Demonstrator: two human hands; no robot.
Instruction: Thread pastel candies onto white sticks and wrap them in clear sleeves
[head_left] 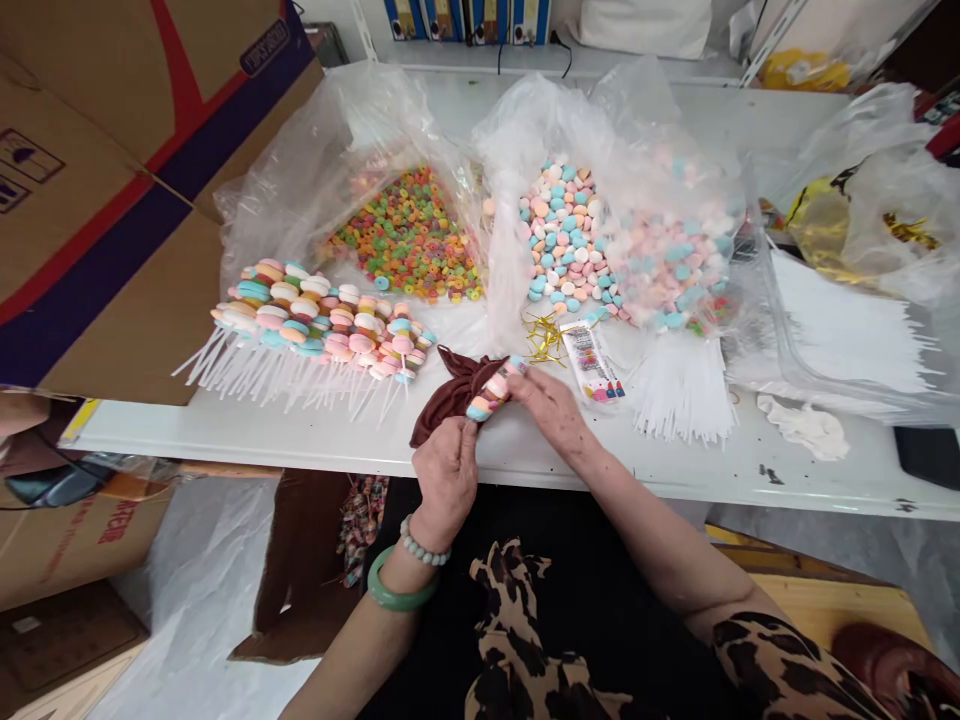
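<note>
Above the table's front edge, my left hand [446,465] is closed at the lower end of a candy stick [486,397], a stack of pastel and brown pieces. The fingers of my right hand [541,398] pinch its upper end. Under the stick lies a dark brown cloth [450,395]. To the left, many finished candy sticks [315,315] are piled with their white ends toward the front. Behind are colorful candy rings [420,235] and pastel candies [566,235] in clear plastic. Gold twist ties [546,338] and a printed packet [591,362] sit right of the cloth.
White sticks [686,390] lie to the right, with more in a clear tray [847,330]. A white crumpled glove [804,425] and a dark phone-like object [928,455] are near the right edge. A large cardboard box [97,270] stands at the left; an open carton [300,570] is below.
</note>
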